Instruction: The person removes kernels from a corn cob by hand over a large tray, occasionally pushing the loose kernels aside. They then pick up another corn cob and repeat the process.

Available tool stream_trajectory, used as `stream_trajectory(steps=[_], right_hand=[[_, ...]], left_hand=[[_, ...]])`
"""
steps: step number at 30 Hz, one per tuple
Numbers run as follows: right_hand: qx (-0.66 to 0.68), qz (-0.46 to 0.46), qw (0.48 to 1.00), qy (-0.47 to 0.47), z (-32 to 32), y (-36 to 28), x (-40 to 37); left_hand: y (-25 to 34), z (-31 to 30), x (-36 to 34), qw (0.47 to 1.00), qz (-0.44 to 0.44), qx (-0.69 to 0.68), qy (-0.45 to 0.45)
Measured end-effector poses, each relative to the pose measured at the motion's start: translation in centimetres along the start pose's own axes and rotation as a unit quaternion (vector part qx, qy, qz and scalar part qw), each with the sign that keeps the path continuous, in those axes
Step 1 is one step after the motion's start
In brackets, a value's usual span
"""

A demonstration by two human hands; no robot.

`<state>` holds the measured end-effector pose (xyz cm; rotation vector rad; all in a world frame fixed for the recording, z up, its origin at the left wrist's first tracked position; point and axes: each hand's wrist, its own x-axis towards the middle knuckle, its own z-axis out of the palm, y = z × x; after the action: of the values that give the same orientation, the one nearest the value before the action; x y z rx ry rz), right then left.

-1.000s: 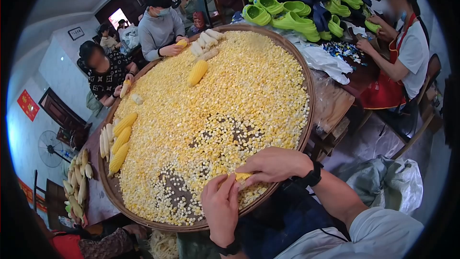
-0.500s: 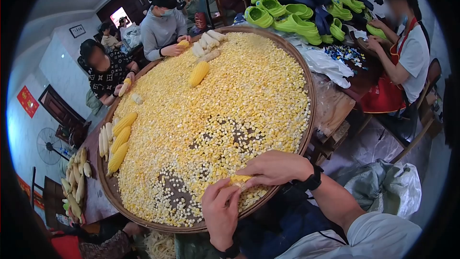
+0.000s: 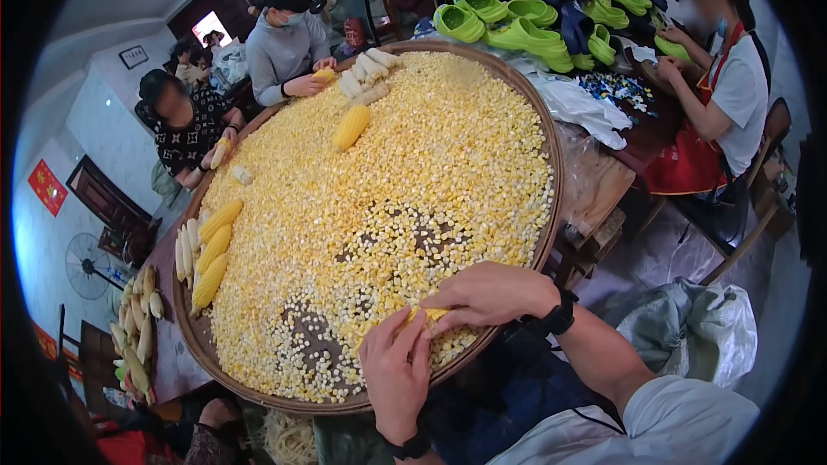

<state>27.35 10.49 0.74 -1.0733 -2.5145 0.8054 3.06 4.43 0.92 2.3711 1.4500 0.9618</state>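
Both of my hands meet over the near rim of a large round tray (image 3: 551, 207) covered in loose corn kernels (image 3: 284, 181). Between them is a corn cob (image 3: 433, 315), mostly hidden by the fingers. My left hand (image 3: 397, 363) wraps round its left end, and my right hand (image 3: 493, 294) grips the right end from above. Yellow cobs (image 3: 211, 280) lie at the tray's left edge beside pale stripped cobs (image 3: 183, 250). Another yellow cob (image 3: 351, 127) rests on the kernels farther back, near a pile of stripped cobs (image 3: 369, 71).
Two people (image 3: 284, 47) (image 3: 185, 129) handle cobs at the far left rim. At right, another person (image 3: 732, 86) sits by a heap of green and navy clogs (image 3: 534, 26). Unpeeled cobs (image 3: 136, 327) lie at left; a plastic sack (image 3: 689, 331) stands lower right.
The view has shifted slightly. My hands remain on the cob, with my right hand a little farther left and its fingers closer to my left hand.
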Motion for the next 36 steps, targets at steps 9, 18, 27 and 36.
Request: stream_trajectory(steps=[9, 18, 27, 36], right_hand=[[0.034, -0.035, 0.996, 0.077, 0.8, 0.4, -0.2], [0.011, 0.007, 1.000, 0.008, -0.1, -0.1, -0.2], [0.057, 0.004, 0.998, 0.029, -0.7, -0.6, -0.1], [0.084, -0.038, 0.996, -0.003, -0.8, 0.3, -0.1]], left_hand=[[0.0, -0.2, -0.4, 0.999, -0.033, -0.035, 0.024], [0.0, 0.1, -0.5, 0.997, -0.054, -0.042, 0.033], [0.5, -0.4, 0.2, 1.000, -0.013, -0.002, -0.008], [-0.4, 0.0, -0.6, 1.000, -0.002, 0.000, 0.024]])
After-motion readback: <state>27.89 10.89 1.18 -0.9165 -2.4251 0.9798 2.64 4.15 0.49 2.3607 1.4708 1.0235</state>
